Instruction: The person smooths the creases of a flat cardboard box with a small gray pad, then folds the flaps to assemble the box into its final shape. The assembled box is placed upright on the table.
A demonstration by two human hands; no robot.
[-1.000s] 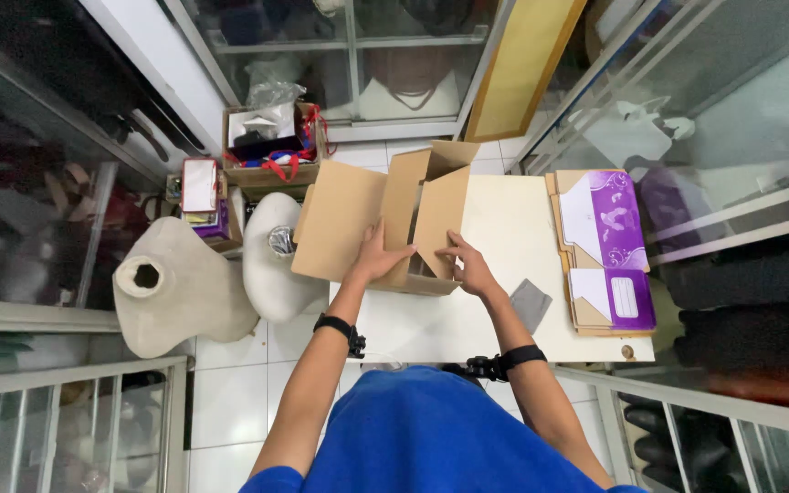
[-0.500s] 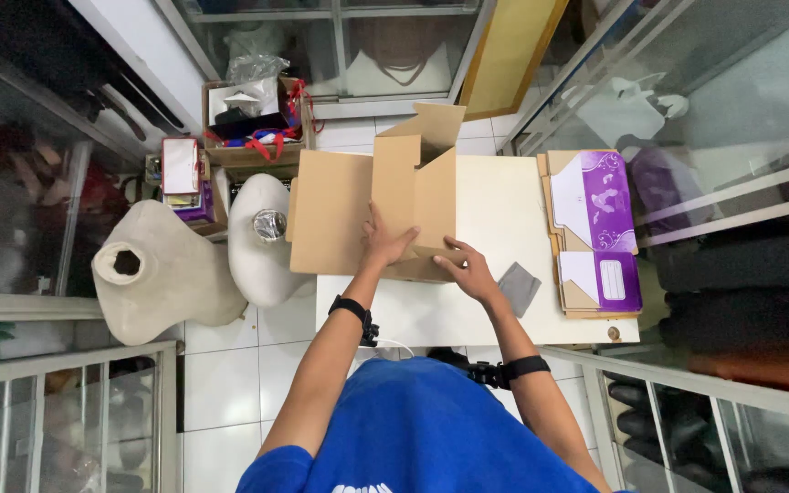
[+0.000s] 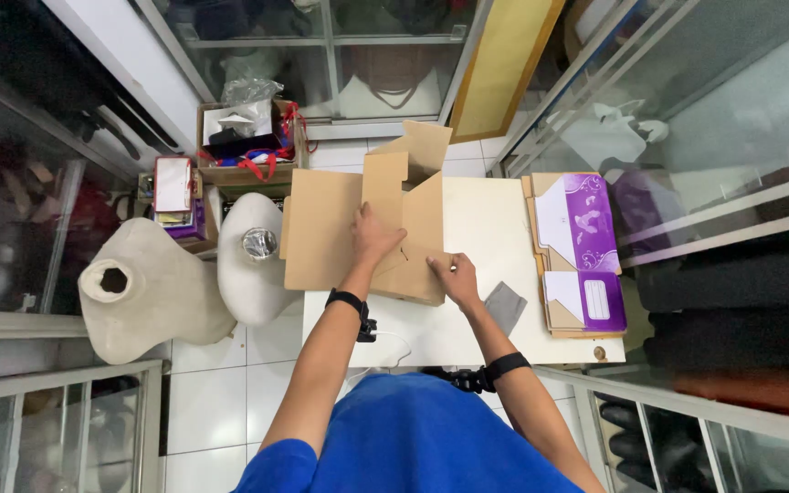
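Observation:
A brown cardboard box (image 3: 340, 224), partly unfolded with its flaps spread, lies on the white table (image 3: 490, 228). My left hand (image 3: 373, 239) presses flat on the box's middle panels, fingers apart. My right hand (image 3: 454, 277) rests on the near right corner of the box, fingers curled over its edge. Each wrist wears a black band.
A stack of flat purple-and-white cartons (image 3: 582, 251) lies on the table's right side, with a grey square piece (image 3: 505, 306) near my right hand. Two fabric torso forms (image 3: 143, 292) stand on the tiled floor at left. An open carton of goods (image 3: 244, 146) sits behind, and glass cabinets surround the spot.
The box has gone from standing half-open to lying flatter on the table. My left hand moved from its side onto its top panels; my right hand shifted to its near corner.

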